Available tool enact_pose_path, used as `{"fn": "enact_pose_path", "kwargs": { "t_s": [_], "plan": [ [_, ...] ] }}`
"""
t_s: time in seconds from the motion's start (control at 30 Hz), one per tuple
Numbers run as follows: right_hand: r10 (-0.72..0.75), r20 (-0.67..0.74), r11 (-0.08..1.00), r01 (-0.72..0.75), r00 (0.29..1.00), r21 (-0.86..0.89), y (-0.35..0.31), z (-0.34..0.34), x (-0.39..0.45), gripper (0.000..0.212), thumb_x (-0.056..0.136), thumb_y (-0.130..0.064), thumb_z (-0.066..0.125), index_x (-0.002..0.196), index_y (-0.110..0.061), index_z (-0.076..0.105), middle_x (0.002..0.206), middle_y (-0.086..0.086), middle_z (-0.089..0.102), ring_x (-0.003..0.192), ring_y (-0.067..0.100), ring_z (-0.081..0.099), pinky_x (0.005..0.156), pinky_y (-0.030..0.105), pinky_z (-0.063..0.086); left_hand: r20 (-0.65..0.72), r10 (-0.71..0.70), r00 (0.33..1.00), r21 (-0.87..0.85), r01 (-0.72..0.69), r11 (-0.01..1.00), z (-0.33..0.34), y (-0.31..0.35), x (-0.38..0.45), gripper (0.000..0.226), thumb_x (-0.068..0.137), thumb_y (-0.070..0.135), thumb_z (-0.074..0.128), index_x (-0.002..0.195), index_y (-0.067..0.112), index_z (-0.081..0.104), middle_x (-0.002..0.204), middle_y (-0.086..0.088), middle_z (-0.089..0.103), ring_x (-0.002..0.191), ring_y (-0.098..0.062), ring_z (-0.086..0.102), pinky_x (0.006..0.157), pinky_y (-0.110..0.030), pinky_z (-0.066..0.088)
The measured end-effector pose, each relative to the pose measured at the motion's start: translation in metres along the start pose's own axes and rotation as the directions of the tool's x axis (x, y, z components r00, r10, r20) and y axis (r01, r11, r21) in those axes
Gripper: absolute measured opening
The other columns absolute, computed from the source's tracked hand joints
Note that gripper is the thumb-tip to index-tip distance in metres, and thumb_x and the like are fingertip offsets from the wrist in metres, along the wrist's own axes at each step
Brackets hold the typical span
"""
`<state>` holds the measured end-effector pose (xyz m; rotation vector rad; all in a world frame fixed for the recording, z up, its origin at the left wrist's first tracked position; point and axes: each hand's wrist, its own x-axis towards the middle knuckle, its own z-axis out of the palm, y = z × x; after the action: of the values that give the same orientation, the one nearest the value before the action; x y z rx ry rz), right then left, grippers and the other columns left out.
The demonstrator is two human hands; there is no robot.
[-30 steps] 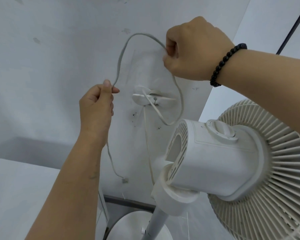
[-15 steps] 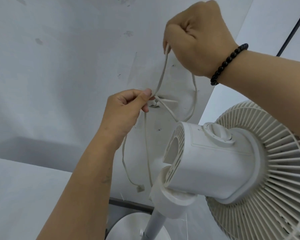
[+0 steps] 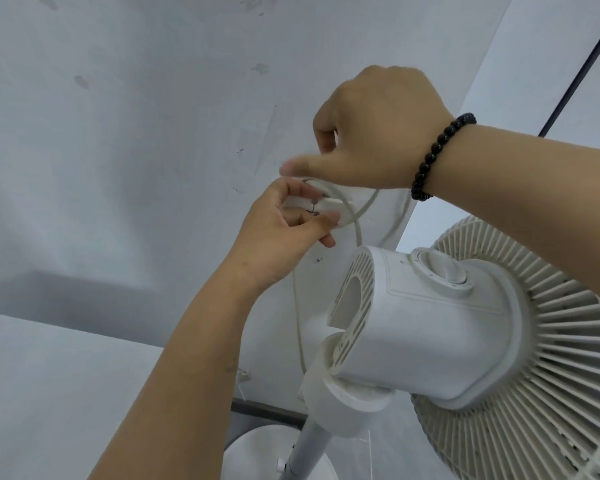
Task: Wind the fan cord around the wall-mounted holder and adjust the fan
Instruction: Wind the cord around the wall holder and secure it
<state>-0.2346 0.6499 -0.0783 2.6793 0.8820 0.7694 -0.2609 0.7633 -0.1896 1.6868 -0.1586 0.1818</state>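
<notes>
1. Left hand [image 3: 284, 233]: positioned at the wall-mounted holder [image 3: 329, 207], fingers curled around its left end and underside. It appears to steady the holder and pin the cord [image 3: 357, 233] against it so the turn already laid cannot slip. Whether the fingers pinch the cord itself is hidden behind them.

2. Right hand [image 3: 371, 143]: held just above the holder, knuckles toward the camera, thumb extended left along the holder's top edge. The other fingers are folded in. What they grip cannot be determined; the thumb is blurred. Judged purpose: guiding the cord loop over the holder's upper side.

3. Cord: one turn passes over the holder's right end, then hangs down the wall [image 3: 118, 168] behind the fan's motor housing [image 3: 430, 327]. A further strand loops right of the holder, beneath the bead bracelet [image 3: 437, 147]. The plug [image 3: 245, 375] hangs free near the left forearm, so winding is judged incomplete.

4. Fan: stands just in front of the wall, below and right of the holder. Grille [image 3: 551, 341] at the right frame edge; neither hand touches it. Adjustment not yet begun.

5. Containers: none in view.
</notes>
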Motion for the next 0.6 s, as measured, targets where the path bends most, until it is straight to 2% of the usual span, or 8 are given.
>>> {"fn": "enact_pose_path", "kwargs": {
  "t_s": [0.07,0.17,0.27,0.33,0.43,0.57,0.6],
  "plan": [
    [-0.016,0.151,0.999,0.008,0.988,0.053,0.002,0.006,0.0,0.042,0.078,-0.062,0.058,0.067,-0.022,0.065,0.064,-0.004,0.059,0.068,0.019,0.058,0.051,0.023,0.033,0.005,0.003,1.0,0.007,-0.003,1.0,0.0,0.0,0.0,0.029,0.088,0.022,0.07,0.112,0.017,0.055,0.072,-0.004,0.075,0.041,0.007,0.051,0.056,-0.024,0.034],
    [0.001,0.305,0.984,-0.054,0.952,0.167,0.004,0.009,0.002,0.028,0.083,-0.046,0.064,0.069,-0.021,0.064,0.07,-0.004,0.063,0.073,0.018,0.063,0.055,0.023,0.043,-0.003,0.007,1.0,0.012,-0.007,1.0,-0.002,-0.002,0.002,0.027,0.087,0.021,0.071,0.111,0.017,0.059,0.073,-0.006,0.075,0.042,0.008,0.052,0.061,-0.024,0.035],
    [0.064,0.477,0.962,-0.181,0.877,0.205,0.007,0.007,0.002,0.024,0.087,-0.034,0.063,0.074,-0.014,0.068,0.058,0.0,0.068,0.058,0.015,0.064,0.063,0.03,0.057,0.004,0.038,0.999,0.022,-0.038,0.999,-0.002,-0.006,0.003,0.022,0.087,0.02,0.071,0.108,0.02,0.063,0.069,-0.005,0.074,0.061,0.005,0.063,0.073,-0.021,0.041],
    [0.104,0.58,0.954,-0.246,0.808,0.171,0.007,0.007,0.001,0.022,0.088,-0.026,0.059,0.08,-0.011,0.071,0.056,0.002,0.071,0.049,0.014,0.061,0.068,0.032,0.059,0.002,0.057,0.998,0.032,-0.058,0.998,-0.002,-0.008,0.004,0.02,0.088,0.02,0.07,0.108,0.022,0.064,0.067,-0.002,0.074,0.076,0.0,0.068,0.079,-0.017,0.042],
    [0.148,0.587,0.955,-0.268,0.796,0.123,0.004,0.008,0.002,0.023,0.088,-0.018,0.053,0.083,-0.007,0.073,0.062,0.004,0.074,0.051,0.015,0.065,0.07,0.031,0.06,0.035,0.082,0.996,0.061,-0.084,0.995,-0.001,-0.008,0.005,0.024,0.09,0.022,0.067,0.113,0.026,0.064,0.067,0.003,0.074,0.085,0.0,0.067,0.079,-0.012,0.04],
    [0.177,0.57,0.959,-0.27,0.803,0.082,0.003,0.008,0.003,0.023,0.087,-0.013,0.053,0.077,-0.006,0.072,0.053,0.002,0.071,0.051,0.015,0.067,0.067,0.03,0.06,0.12,0.087,0.989,0.205,-0.111,0.972,0.007,-0.01,0.003,0.034,0.093,0.027,0.061,0.123,0.039,0.056,0.068,0.007,0.073,0.096,0.006,0.06,0.074,-0.002,0.035],
    [0.18,0.577,0.96,-0.27,0.796,0.073,0.004,0.009,0.003,0.023,0.088,-0.013,0.053,0.076,-0.006,0.071,0.051,0.001,0.07,0.051,0.015,0.068,0.067,0.031,0.061,0.123,0.091,0.988,0.249,-0.12,0.961,0.009,-0.01,0.002,0.035,0.093,0.028,0.06,0.125,0.04,0.054,0.069,0.008,0.072,0.094,0.007,0.06,0.072,-0.002,0.035]
  ]
}}
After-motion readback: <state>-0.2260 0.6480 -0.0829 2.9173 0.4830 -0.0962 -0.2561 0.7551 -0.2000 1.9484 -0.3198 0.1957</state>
